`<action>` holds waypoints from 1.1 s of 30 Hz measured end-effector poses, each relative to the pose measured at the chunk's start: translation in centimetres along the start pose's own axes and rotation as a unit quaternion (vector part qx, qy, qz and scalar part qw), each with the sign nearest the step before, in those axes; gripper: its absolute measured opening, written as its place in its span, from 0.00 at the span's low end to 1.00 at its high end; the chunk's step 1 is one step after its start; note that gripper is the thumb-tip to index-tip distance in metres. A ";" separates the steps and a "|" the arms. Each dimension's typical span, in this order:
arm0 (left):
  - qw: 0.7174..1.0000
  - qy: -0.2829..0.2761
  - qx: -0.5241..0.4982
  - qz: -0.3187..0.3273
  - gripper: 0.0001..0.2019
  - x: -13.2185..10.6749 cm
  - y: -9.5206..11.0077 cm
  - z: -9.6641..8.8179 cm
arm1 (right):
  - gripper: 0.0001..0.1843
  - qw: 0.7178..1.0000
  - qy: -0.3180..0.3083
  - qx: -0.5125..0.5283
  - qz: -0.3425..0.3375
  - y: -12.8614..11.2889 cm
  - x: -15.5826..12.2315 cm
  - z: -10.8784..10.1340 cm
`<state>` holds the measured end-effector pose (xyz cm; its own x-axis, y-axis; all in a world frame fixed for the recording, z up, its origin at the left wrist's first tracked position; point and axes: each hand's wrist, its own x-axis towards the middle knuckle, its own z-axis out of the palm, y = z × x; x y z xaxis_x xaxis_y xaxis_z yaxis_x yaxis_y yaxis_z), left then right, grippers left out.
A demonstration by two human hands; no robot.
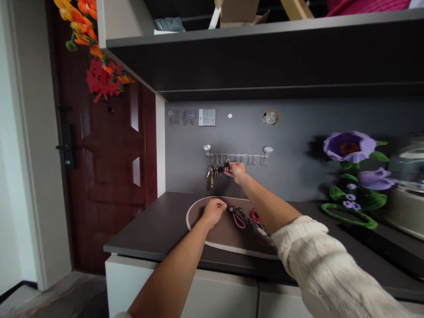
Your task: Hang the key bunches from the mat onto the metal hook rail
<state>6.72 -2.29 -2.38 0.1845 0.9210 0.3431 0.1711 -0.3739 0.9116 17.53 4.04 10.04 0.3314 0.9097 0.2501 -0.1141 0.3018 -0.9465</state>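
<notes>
My right hand (pixel 236 170) reaches up to a metal hook rail (pixel 237 154) on the grey wall and pinches a small bunch of keys (pixel 227 166) hanging there. Other keys (pixel 214 171) hang from hooks just to the left. My left hand (pixel 214 211) rests closed on an oval brown tray (pixel 198 211) on the dark counter, fingers curled round something I cannot make out. On the tray, just right of that hand, lie a key bunch with a pink strap (pixel 238 216) and another with a red ring (pixel 255 217).
A dark counter (pixel 155 234) tops white cabinets. Purple fabric flowers (pixel 351 152) and an appliance (pixel 407 185) stand at the right. A dark shelf (pixel 265 57) hangs overhead. A brown door (pixel 106 176) with orange and red flower decoration (pixel 99 66) is at the left.
</notes>
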 end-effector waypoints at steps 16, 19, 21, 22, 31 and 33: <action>1.000 -0.003 -0.008 -0.009 0.05 -0.1 0.2 -0.1 | 0.06 0.999 0.028 -0.019 0.037 1.8 1.2 -0.1; 1.000 -0.006 -0.010 -0.012 0.05 0.0 0.1 -0.1 | 0.06 0.999 0.018 -0.021 0.033 1.9 1.1 -0.4; 1.000 -0.007 -0.011 -0.012 0.05 0.0 0.1 -0.1 | 0.07 0.999 0.008 -0.022 0.030 1.9 1.0 -0.5; 1.000 -0.007 -0.010 -0.013 0.05 0.0 0.1 -0.1 | 0.07 0.999 0.002 -0.022 0.028 1.9 0.9 -0.6; 1.000 -0.018 0.006 0.012 0.04 -0.2 0.2 -0.3 | 0.05 0.998 -0.029 -0.032 0.038 1.6 -1.1 -2.1; 1.000 -0.015 0.008 0.018 0.03 -0.4 0.2 -0.3 | 0.05 0.998 -0.041 -0.038 0.034 1.5 -2.0 -2.7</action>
<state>6.40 -2.67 -2.21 0.2190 0.9034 0.3685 0.1792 -0.4085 0.8950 19.25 1.89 7.56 0.2469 0.9487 0.1977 -0.0607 0.2187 -0.9739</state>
